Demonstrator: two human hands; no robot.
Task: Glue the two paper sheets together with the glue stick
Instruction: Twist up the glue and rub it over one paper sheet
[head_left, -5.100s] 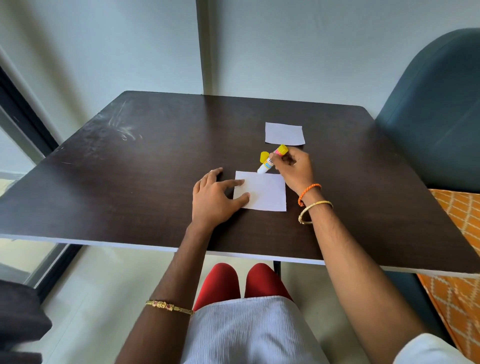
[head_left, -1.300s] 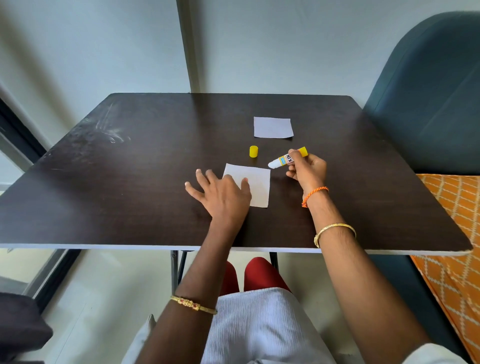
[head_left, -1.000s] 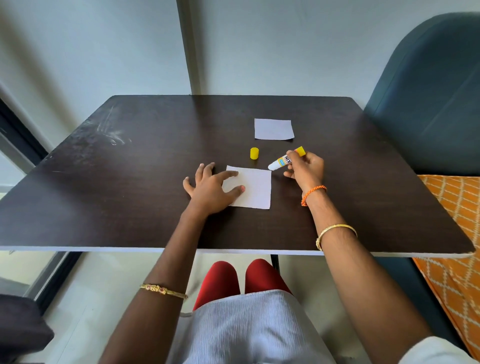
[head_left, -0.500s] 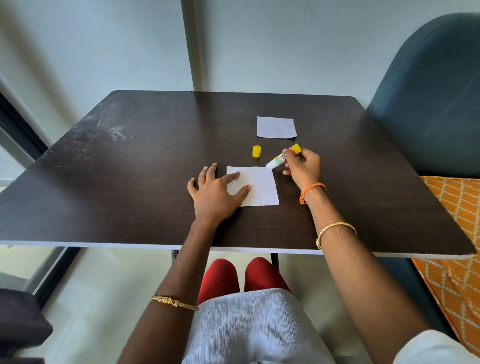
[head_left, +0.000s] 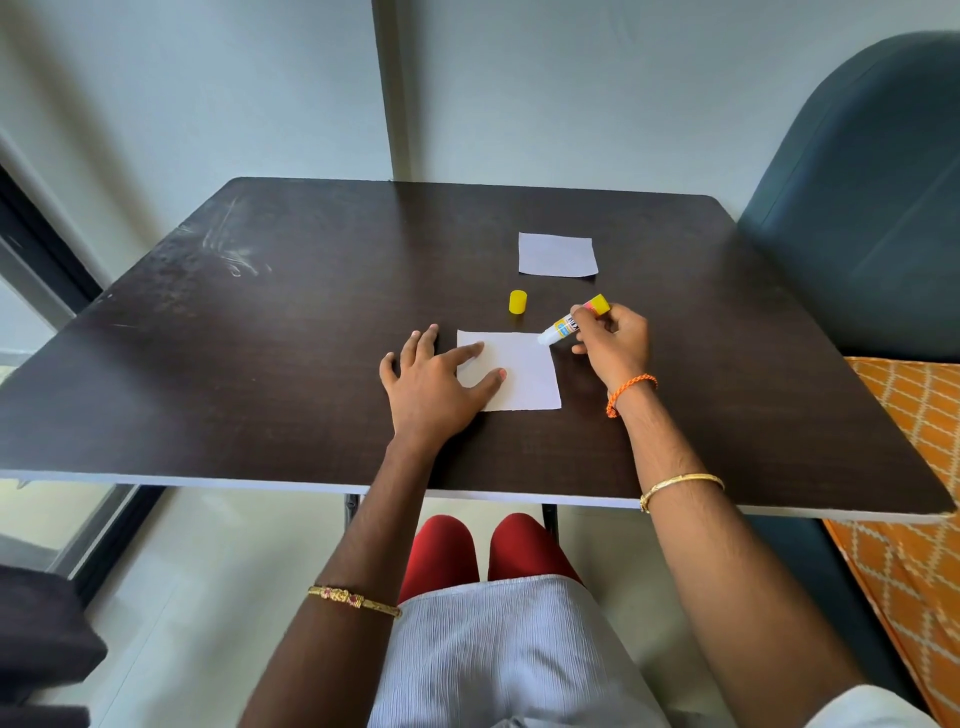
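Note:
A white square paper sheet (head_left: 524, 371) lies on the dark table (head_left: 260, 338) in front of me. My left hand (head_left: 434, 382) lies flat, its forefinger and thumb pressing the sheet's left part. My right hand (head_left: 613, 345) grips an uncapped glue stick (head_left: 571, 323) with a yellow end, tilted down to the left, its white tip at the sheet's far right corner. The yellow cap (head_left: 518, 302) stands on the table just beyond the sheet. A second, greyish paper sheet (head_left: 557, 254) lies farther back.
A dark teal chair back (head_left: 862, 197) rises at the table's right side, with an orange patterned cushion (head_left: 914, 467) below it. A wall stands behind the table. The near table edge (head_left: 208, 480) runs above my knees.
The glue stick's tip has come down from beside the sheet onto its far right corner. My left hand settled flat on the sheet's left part. The cap, earlier by the stick, stands alone.

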